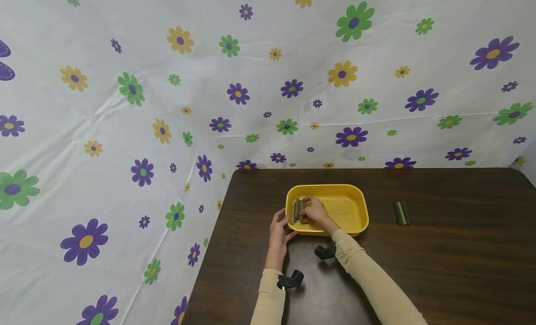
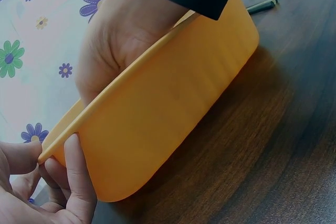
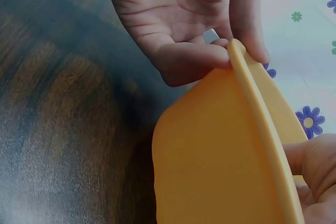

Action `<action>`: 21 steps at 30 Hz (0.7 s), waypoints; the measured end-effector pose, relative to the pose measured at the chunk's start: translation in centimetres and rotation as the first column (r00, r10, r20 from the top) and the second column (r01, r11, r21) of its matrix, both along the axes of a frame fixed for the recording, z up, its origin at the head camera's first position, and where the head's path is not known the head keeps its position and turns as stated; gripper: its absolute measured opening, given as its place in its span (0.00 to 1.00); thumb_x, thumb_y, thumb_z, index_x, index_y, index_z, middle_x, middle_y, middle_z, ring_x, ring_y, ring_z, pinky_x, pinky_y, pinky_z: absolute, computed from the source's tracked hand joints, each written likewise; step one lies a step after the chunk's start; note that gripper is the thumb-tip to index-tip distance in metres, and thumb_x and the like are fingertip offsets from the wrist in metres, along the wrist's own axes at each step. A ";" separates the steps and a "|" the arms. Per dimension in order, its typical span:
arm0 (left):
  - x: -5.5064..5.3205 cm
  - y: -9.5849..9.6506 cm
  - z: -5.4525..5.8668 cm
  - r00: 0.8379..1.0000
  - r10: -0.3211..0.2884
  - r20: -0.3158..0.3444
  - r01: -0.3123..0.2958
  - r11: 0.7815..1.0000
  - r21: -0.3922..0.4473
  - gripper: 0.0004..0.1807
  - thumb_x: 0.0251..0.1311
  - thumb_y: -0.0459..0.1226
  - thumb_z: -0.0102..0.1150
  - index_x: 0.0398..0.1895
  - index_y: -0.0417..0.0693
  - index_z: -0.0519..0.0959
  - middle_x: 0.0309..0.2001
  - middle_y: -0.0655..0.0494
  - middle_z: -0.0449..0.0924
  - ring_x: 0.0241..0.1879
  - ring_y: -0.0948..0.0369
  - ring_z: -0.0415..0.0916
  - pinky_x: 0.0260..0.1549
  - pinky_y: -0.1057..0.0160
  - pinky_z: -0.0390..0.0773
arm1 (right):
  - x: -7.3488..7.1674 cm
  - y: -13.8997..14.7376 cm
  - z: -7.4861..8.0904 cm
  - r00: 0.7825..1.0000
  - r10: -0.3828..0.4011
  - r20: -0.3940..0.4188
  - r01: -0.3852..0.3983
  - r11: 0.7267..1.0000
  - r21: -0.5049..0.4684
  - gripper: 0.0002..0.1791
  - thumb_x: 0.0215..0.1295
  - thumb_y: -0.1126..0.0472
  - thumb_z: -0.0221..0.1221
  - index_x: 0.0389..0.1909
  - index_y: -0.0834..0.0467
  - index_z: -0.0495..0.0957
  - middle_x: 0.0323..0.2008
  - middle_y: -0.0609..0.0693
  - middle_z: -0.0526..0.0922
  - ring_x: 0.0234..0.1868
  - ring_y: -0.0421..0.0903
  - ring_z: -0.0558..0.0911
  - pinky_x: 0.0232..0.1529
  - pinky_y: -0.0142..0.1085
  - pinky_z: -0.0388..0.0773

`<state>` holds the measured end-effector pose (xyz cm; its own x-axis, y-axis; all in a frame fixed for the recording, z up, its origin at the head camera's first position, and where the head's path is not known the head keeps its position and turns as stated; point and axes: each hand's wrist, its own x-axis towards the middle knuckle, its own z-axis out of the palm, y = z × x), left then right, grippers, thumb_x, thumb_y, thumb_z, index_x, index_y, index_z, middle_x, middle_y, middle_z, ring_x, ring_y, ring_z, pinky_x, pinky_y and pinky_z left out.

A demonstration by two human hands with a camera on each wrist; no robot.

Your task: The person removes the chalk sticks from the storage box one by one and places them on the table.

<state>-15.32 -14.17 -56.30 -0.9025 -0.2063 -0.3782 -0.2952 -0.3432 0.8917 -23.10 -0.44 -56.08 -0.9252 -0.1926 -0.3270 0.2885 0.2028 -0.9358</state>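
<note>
A yellow plastic tub stands on the dark table. Its left end is gripped by my left hand, thumb over the rim and fingers against the outer wall, as the left wrist view also shows. Inside that end, several slim dark green sticks stand side by side. My right hand reaches over the near wall, its curled fingers pinching the stick nearest to it; the tub wall hides these fingertips in both wrist views. The sticks' exact kind is unclear.
Right of the tub, a pair of similar green sticks lies on the brown wood-grain table. A white flowered cloth hangs behind and left of the table. Each wrist wears a black camera mount.
</note>
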 end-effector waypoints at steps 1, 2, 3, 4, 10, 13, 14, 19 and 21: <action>0.0 0.0 0.0 1.000 -0.002 -0.002 0.001 1.000 -0.001 0.23 0.79 0.39 0.51 0.72 0.42 0.71 0.56 0.32 0.79 0.35 0.59 0.82 0.30 0.65 0.80 | 0.0 0.1 0.0 1.000 0.004 0.000 -0.004 1.000 -0.003 0.27 0.63 0.78 0.60 0.64 0.73 0.70 0.44 0.68 0.81 0.33 0.52 0.84 0.33 0.42 0.85; 0.0 0.0 0.0 1.000 -0.001 -0.004 0.001 1.000 -0.001 0.23 0.79 0.39 0.51 0.72 0.42 0.71 0.57 0.32 0.79 0.36 0.59 0.82 0.30 0.65 0.80 | -0.1 0.2 0.0 1.000 0.003 0.007 -0.003 1.000 -0.010 0.27 0.63 0.77 0.61 0.64 0.73 0.70 0.44 0.67 0.81 0.34 0.52 0.84 0.33 0.42 0.86; 0.0 0.0 0.0 1.000 -0.001 -0.005 0.001 1.000 0.000 0.23 0.79 0.39 0.51 0.72 0.42 0.71 0.57 0.32 0.79 0.36 0.59 0.82 0.30 0.65 0.80 | -0.1 0.3 0.0 1.000 0.006 0.011 -0.006 1.000 -0.017 0.27 0.63 0.77 0.61 0.64 0.73 0.70 0.44 0.67 0.80 0.34 0.51 0.84 0.33 0.42 0.86; 0.0 0.0 0.0 1.000 -0.001 -0.007 0.001 1.000 0.000 0.23 0.79 0.39 0.51 0.72 0.42 0.71 0.57 0.32 0.79 0.36 0.59 0.82 0.30 0.65 0.80 | -0.2 0.4 0.1 1.000 0.008 0.016 -0.008 1.000 -0.025 0.27 0.63 0.77 0.61 0.64 0.73 0.71 0.45 0.67 0.80 0.34 0.52 0.84 0.34 0.42 0.86; 0.1 0.0 0.0 1.000 -0.005 -0.005 0.005 1.000 0.003 0.23 0.79 0.39 0.51 0.72 0.42 0.70 0.57 0.33 0.78 0.37 0.58 0.82 0.31 0.65 0.81 | -0.3 1.1 0.3 0.998 0.039 0.038 -0.036 0.996 -0.084 0.28 0.64 0.77 0.61 0.66 0.74 0.69 0.49 0.71 0.80 0.37 0.54 0.85 0.36 0.44 0.86; 0.2 0.0 0.1 1.000 -0.010 -0.001 0.010 1.000 0.007 0.23 0.79 0.39 0.51 0.73 0.42 0.70 0.58 0.32 0.78 0.37 0.58 0.82 0.31 0.65 0.81 | -0.4 1.6 0.3 0.996 0.064 0.060 -0.056 0.991 -0.123 0.29 0.65 0.77 0.61 0.67 0.74 0.68 0.52 0.72 0.79 0.38 0.54 0.85 0.38 0.45 0.86; 0.2 0.0 0.1 1.000 -0.009 0.000 0.009 1.000 0.007 0.23 0.79 0.39 0.51 0.73 0.42 0.70 0.58 0.32 0.78 0.37 0.58 0.82 0.31 0.65 0.81 | -0.4 1.9 0.3 0.995 0.073 0.066 -0.064 0.989 -0.132 0.30 0.65 0.76 0.61 0.68 0.73 0.68 0.53 0.72 0.79 0.39 0.54 0.85 0.38 0.44 0.86; 0.1 0.0 0.0 1.000 0.002 -0.002 -0.002 1.000 0.008 0.23 0.79 0.39 0.52 0.72 0.42 0.70 0.56 0.33 0.79 0.35 0.59 0.82 0.30 0.65 0.80 | -0.6 3.1 0.4 0.991 0.118 0.064 -0.107 0.981 -0.165 0.31 0.67 0.74 0.61 0.70 0.73 0.66 0.57 0.74 0.78 0.41 0.55 0.86 0.41 0.46 0.86; 0.0 0.1 0.0 1.000 0.006 -0.003 -0.006 1.000 0.008 0.23 0.79 0.39 0.52 0.72 0.42 0.70 0.56 0.33 0.79 0.34 0.60 0.81 0.29 0.65 0.80 | -0.6 3.6 0.5 0.990 0.128 0.053 -0.118 0.978 -0.172 0.31 0.68 0.74 0.60 0.71 0.74 0.65 0.58 0.75 0.77 0.43 0.55 0.87 0.43 0.47 0.86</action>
